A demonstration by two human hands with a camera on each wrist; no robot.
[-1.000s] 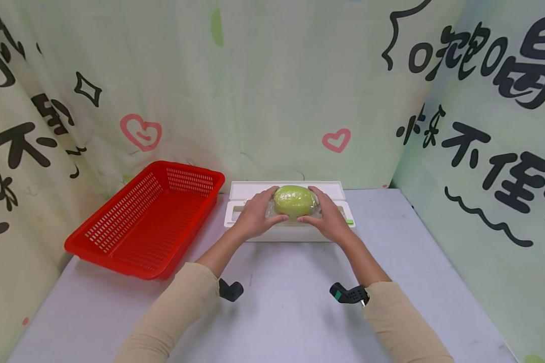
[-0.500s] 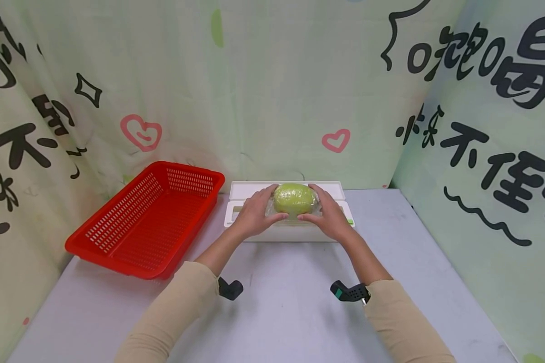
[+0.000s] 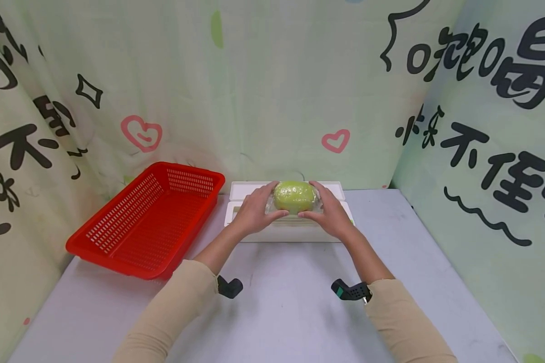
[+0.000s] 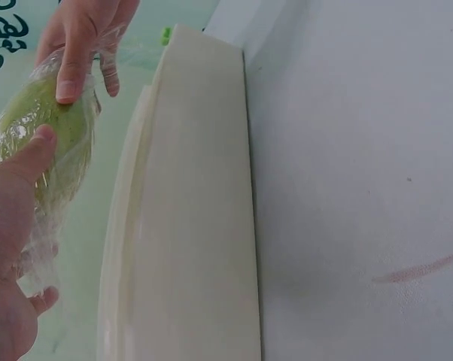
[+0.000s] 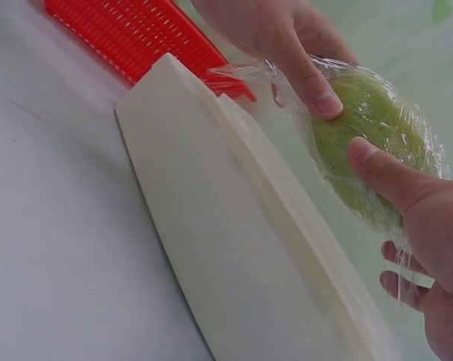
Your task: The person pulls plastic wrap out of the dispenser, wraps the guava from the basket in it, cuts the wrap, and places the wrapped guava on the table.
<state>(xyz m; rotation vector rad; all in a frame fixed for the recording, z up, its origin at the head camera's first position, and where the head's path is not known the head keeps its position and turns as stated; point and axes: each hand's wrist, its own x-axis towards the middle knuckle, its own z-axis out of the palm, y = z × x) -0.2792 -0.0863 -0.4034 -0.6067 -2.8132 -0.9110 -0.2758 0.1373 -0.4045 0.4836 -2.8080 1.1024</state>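
Note:
An oval green fruit (image 3: 294, 196), wrapped in clear cling film (image 4: 44, 252), is held up over a white cling film dispenser (image 3: 290, 234). My left hand (image 3: 256, 210) grips its left end and my right hand (image 3: 330, 214) its right end. Both thumbs press on the near side, as the right wrist view shows on the fruit (image 5: 366, 135); the other fingers reach round behind. Loose film bunches at both ends under the palms. The dispenser's lid (image 3: 242, 189) is up at the back, and my hands cover part of its top.
A red plastic basket (image 3: 147, 269) with slotted sides stands at the left of the white table (image 3: 281, 302). A small green piece (image 4: 166, 35) sits at the dispenser's right end. Printed curtains (image 3: 272, 101) close off the back and sides.
Both hands have lifted the wrapped fruit very slightly, up and away from the dispenser. Their grip on it looks the same. The basket and dispenser have stayed in place.

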